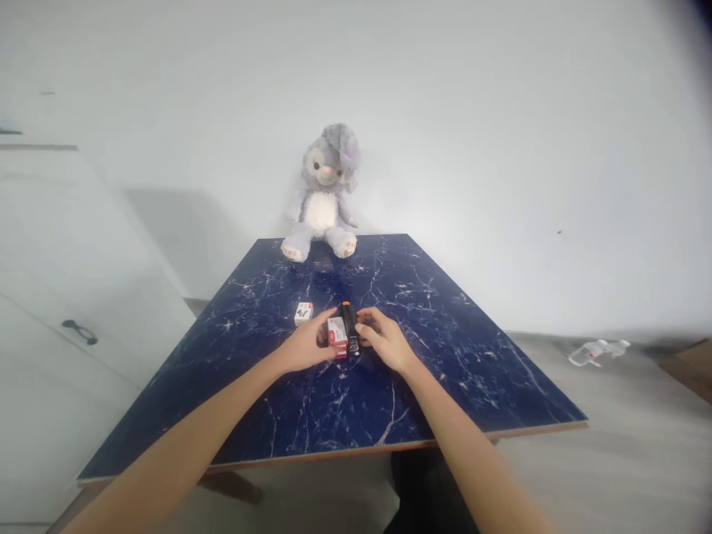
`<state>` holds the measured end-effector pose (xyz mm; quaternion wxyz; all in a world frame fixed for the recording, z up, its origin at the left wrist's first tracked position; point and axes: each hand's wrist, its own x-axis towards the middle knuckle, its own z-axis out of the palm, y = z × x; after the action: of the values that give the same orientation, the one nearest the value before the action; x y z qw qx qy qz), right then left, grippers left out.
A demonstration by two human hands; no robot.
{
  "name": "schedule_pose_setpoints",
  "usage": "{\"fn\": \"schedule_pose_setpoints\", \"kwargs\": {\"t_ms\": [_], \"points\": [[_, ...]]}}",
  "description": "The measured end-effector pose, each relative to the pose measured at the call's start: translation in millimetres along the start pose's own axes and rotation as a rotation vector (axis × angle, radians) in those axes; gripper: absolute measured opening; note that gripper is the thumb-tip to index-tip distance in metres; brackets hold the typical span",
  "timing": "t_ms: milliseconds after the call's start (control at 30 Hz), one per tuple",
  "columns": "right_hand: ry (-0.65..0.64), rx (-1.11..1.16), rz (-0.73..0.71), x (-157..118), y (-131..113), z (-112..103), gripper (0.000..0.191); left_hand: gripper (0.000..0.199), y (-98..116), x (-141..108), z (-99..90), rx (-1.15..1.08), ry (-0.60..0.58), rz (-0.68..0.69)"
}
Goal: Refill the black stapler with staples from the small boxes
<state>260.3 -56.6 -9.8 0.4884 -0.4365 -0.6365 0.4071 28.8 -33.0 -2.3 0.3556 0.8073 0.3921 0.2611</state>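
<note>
Near the middle of the blue marbled table [361, 400], my left hand [305, 345] is curled round the left side of small red and white boxes [337, 332], which look stacked. A black stapler-like object [349, 326] with an orange tip lies just right of the boxes, its long side pointing away from me. My right hand [385, 338] has its thumb and fingers closed at the right side of the black object. A small white box [303, 313] with a dark picture on it sits beyond my left hand, apart from both hands.
A grey plush toy [322, 200] sits at the table's far edge against the white wall. At the left stands a white cabinet [50, 297] with a dark handle. Clear plastic bottles [598, 351] lie on the floor at the right, near a brown box [690, 368].
</note>
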Motion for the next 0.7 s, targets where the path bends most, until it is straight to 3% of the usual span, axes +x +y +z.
{"fn": "schedule_pose_setpoints", "kwargs": {"t_ms": [200, 433, 533, 600, 700], "points": [[-0.049, 0.019, 0.038, 1.2, 0.7, -3.1, 0.036, 0.113, -1.5, -2.1, -5.7, 0.022, -0.097, -0.039], [-0.063, 0.006, 0.022, 0.1, 3.3, -3.9, 0.038, 0.106, -1.2, -4.1, -1.8, 0.132, -0.001, -0.01], [-0.06, -0.02, 0.008, 1.1, 3.6, -4.7, 0.036, 0.095, 7.1, -5.7, -10.8, 0.25, 0.006, 0.102], [-0.033, -0.09, 0.005, 2.5, 4.6, -6.0, 0.033, 0.074, 11.8, -4.8, -20.2, 0.354, 0.086, 0.191], [0.023, -0.207, 0.013, 4.9, 7.2, -8.8, 0.033, 0.04, 7.0, 0.9, -32.9, 0.542, 0.407, 0.152]]}}
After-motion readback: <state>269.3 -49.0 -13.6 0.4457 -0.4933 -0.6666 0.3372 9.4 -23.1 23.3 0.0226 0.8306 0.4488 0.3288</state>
